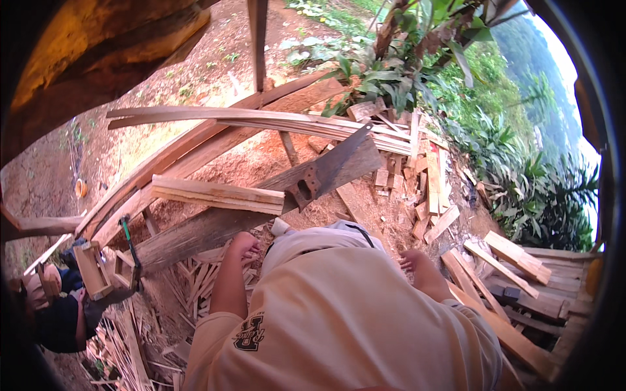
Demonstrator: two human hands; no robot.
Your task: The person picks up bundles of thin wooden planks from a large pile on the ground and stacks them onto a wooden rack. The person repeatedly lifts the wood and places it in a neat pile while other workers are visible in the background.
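My left hand [245, 244] hangs beside my shorts, fingers loosely apart with nothing seen in them, close to the near edge of a long dark plank [189, 236]. On the other side, my right hand [411, 260] is low over the ground, its fingers spread and bare. Ahead of me a handsaw [319, 176] with a wooden handle lies on the plank, its blade pointing away to the right. A short bundle of pale wood strips [218, 194] rests across the plank, left of the saw handle. Neither hand touches the saw or the strips.
Long strips [261, 117] lie across beams [163, 158] beyond the plank. Cut blocks [430, 182] are heaped at the right, with boards [515, 255] nearer. At the left are a green clamp [128, 244], a wooden frame [92, 268] and another person [59, 313]. Offcuts and sawdust cover the ground.
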